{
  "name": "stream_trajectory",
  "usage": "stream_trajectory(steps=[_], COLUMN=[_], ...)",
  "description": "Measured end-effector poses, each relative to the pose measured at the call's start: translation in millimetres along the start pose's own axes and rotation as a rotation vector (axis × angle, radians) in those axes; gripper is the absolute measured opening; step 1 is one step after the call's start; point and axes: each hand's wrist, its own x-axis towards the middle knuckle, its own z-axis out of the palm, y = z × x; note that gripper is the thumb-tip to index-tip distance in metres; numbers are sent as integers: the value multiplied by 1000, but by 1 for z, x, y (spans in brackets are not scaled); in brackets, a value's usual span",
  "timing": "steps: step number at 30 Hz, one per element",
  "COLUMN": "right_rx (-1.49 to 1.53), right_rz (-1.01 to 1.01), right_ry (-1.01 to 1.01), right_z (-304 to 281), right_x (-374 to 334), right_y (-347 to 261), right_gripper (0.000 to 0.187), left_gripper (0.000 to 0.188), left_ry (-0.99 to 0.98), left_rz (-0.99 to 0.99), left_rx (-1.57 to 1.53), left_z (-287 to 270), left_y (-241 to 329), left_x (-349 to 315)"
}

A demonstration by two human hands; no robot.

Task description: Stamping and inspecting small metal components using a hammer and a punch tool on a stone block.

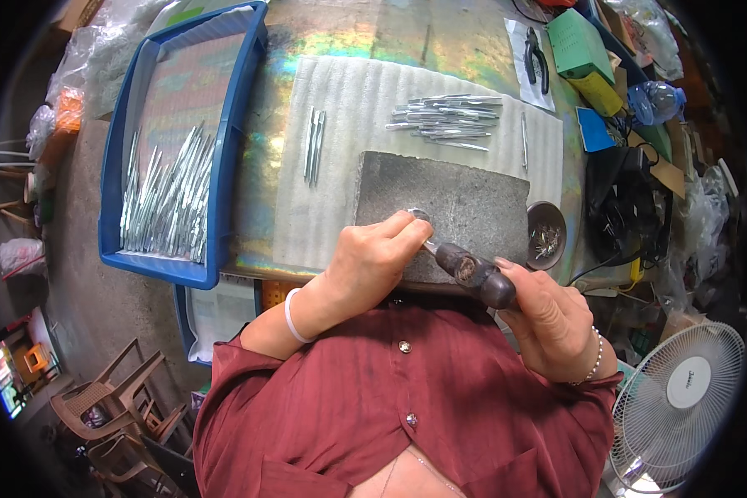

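Note:
My right hand (548,314) is closed around a hammer. The dark hammer head (498,292) points up at me, with the wooden handle's end showing in its eye; the rest of the handle is hidden. My left hand (380,253) pinches a thin metal piece (428,246) over the near edge of a grey stone slab (473,195), its tip close to the hammer head. Most of that piece is covered by my fingers. The slab lies on a white foam sheet (349,91). On the foam are a pile of slim silver metal rods (448,120), a small group at left (314,148) and a single rod (524,141).
A blue tray (223,166) holding many silver rods stands at left. Right of the slab sits a round bowl (563,224) of small metal bits. Farther off are black pliers (536,62), a green box (577,43) and a plastic bottle (656,103). A fan (681,407) stands near right.

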Motion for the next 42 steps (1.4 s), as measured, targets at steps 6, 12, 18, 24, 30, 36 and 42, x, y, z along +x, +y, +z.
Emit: stream_trajectory(steps=[6,12,18,24,30,36,42], right_rx=[-29,-332,7,-191,-260,-113,-309], right_rz=[33,-98,256,412,456,736,746], right_ry=[-67,-234,173,12,34,179,178], right_z=[-9,-33,-22,44,54,23,36], right_x=[6,-3,-28,-28,-33,-19,-9], right_y=[-4,-19,-16,47,65,140,242], right_gripper=[53,38,46,48,39,31,34], left_gripper=[24,24,21,14,15,22,19], left_ry=[30,-45,19,178,176,112,14], left_rz=[-47,-11,-29,-652,-738,-743,-735], left_rx=[2,-14,-170,-1460,-1617,-1469,-1244], left_z=[-1,-3,-11,-42,-39,-32,-37], left_y=[3,2,1,15,6,9,18], left_x=[1,1,-3,11,15,18,15])
